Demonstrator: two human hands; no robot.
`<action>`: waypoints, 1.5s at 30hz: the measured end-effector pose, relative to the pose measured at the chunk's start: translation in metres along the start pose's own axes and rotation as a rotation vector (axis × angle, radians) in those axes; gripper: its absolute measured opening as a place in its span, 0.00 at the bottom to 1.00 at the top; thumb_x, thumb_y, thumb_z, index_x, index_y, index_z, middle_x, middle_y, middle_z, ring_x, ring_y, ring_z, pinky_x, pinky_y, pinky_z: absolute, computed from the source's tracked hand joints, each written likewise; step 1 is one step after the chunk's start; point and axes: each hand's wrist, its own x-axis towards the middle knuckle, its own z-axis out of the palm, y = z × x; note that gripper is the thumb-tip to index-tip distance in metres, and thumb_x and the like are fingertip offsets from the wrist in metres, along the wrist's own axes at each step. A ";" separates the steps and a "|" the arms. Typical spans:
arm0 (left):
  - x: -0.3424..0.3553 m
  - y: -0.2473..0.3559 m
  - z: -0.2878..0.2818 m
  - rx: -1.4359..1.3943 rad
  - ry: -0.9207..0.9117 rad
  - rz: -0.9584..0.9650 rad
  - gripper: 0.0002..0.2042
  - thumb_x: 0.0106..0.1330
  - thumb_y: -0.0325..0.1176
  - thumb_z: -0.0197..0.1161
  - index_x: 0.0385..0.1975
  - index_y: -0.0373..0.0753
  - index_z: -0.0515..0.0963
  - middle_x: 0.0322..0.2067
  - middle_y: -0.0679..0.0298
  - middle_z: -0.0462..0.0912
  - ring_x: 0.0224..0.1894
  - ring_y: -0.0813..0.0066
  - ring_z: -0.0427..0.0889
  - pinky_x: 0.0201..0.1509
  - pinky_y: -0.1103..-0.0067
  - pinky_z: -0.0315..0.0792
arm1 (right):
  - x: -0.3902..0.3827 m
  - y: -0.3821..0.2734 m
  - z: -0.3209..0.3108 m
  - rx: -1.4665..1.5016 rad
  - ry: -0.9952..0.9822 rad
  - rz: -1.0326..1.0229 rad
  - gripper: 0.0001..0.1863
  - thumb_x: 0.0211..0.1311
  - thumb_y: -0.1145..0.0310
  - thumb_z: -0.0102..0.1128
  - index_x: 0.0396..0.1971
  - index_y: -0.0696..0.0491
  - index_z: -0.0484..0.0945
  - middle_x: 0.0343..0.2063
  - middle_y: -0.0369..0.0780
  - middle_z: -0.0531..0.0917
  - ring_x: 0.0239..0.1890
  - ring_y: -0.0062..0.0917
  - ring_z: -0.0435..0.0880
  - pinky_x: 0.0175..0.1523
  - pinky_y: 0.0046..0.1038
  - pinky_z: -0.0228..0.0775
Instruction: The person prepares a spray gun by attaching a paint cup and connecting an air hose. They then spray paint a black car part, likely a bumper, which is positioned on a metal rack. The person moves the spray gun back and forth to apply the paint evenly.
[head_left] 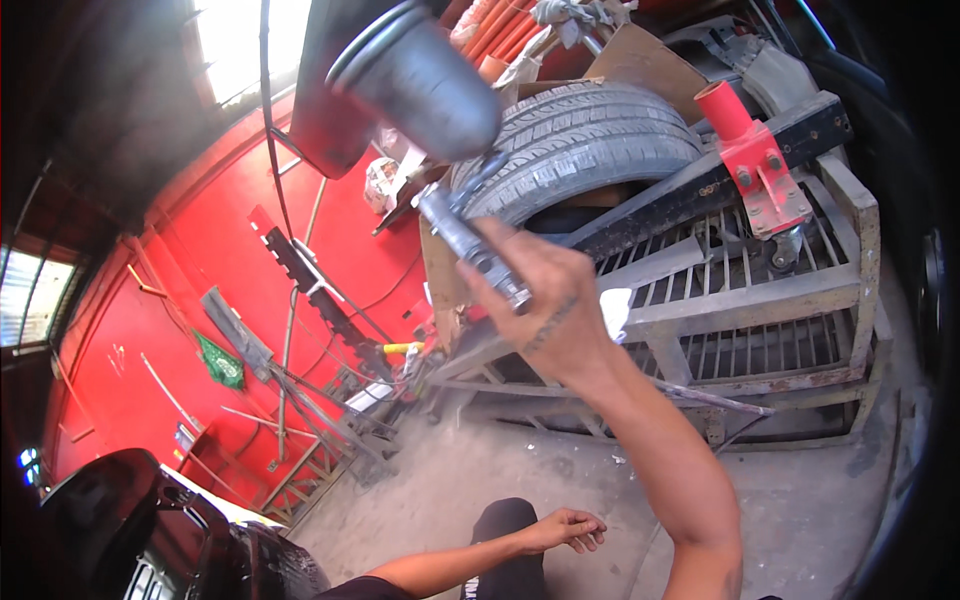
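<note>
A metal spray gun (470,240) with a dark grey paint cup (420,85) on top is gripped in my right hand (555,300), raised at the centre. My fingers wrap round its body, and the trigger is mostly hidden. Just left of the cup hangs a dark part (335,125) with a reddish sheen, its upper end cut off by the frame. My left hand (565,530) rests low, near my knee (505,520). Its fingers are loosely bent, somewhat apart, and hold nothing.
A tyre (590,150) lies on a metal rack (750,310), beside a dark beam with a red bracket (745,160). Glossy black parts (110,520) stand at lower left. Metal bars and a green bag (220,362) are along the red wall (200,250).
</note>
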 end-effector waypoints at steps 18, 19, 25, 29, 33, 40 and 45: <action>0.020 -0.106 -0.196 0.998 0.243 0.446 0.17 0.77 0.43 0.60 0.53 0.37 0.83 0.46 0.47 0.89 0.49 0.45 0.87 0.55 0.60 0.79 | 0.000 -0.019 0.019 -0.480 0.447 -0.034 0.09 0.69 0.71 0.71 0.41 0.61 0.85 0.22 0.37 0.83 0.21 0.18 0.77 0.29 0.23 0.68; 0.017 -0.112 -0.202 1.001 0.237 0.434 0.18 0.77 0.44 0.60 0.54 0.37 0.83 0.45 0.48 0.89 0.49 0.45 0.87 0.55 0.60 0.79 | -0.001 -0.020 0.025 -0.508 0.461 -0.011 0.09 0.69 0.71 0.71 0.38 0.62 0.84 0.23 0.39 0.85 0.22 0.20 0.79 0.30 0.24 0.70; 0.019 -0.124 -0.210 0.939 0.260 0.419 0.20 0.76 0.48 0.59 0.55 0.38 0.83 0.45 0.50 0.89 0.49 0.45 0.87 0.55 0.59 0.80 | -0.023 0.003 0.127 -0.536 0.267 0.036 0.12 0.69 0.75 0.69 0.49 0.64 0.83 0.27 0.42 0.86 0.27 0.19 0.80 0.34 0.26 0.74; 0.029 -0.129 -0.213 0.870 0.285 0.453 0.21 0.75 0.49 0.60 0.55 0.39 0.83 0.45 0.51 0.90 0.50 0.46 0.87 0.55 0.59 0.80 | -0.027 0.041 0.200 -0.549 0.014 -0.145 0.19 0.63 0.78 0.71 0.54 0.63 0.82 0.37 0.48 0.89 0.35 0.34 0.91 0.40 0.33 0.81; 0.018 -0.136 -0.230 0.807 0.332 0.447 0.20 0.74 0.48 0.61 0.55 0.40 0.84 0.46 0.51 0.90 0.50 0.47 0.87 0.56 0.59 0.80 | -0.021 0.065 0.292 -0.502 -0.098 -0.274 0.15 0.67 0.75 0.70 0.52 0.62 0.83 0.30 0.45 0.86 0.29 0.23 0.83 0.37 0.26 0.77; 0.034 -0.141 -0.238 0.663 0.350 0.521 0.20 0.71 0.47 0.63 0.55 0.40 0.85 0.48 0.50 0.89 0.52 0.46 0.86 0.58 0.60 0.79 | -0.023 0.072 0.351 -0.532 -0.275 -0.246 0.19 0.64 0.75 0.70 0.54 0.61 0.81 0.37 0.54 0.87 0.40 0.49 0.89 0.46 0.37 0.81; 0.042 -0.140 -0.246 0.626 0.290 0.539 0.21 0.70 0.47 0.64 0.56 0.40 0.84 0.52 0.50 0.88 0.55 0.47 0.85 0.61 0.60 0.78 | -0.031 0.055 0.303 -0.678 -0.123 -0.309 0.14 0.66 0.75 0.70 0.50 0.61 0.82 0.32 0.48 0.85 0.31 0.33 0.87 0.38 0.31 0.78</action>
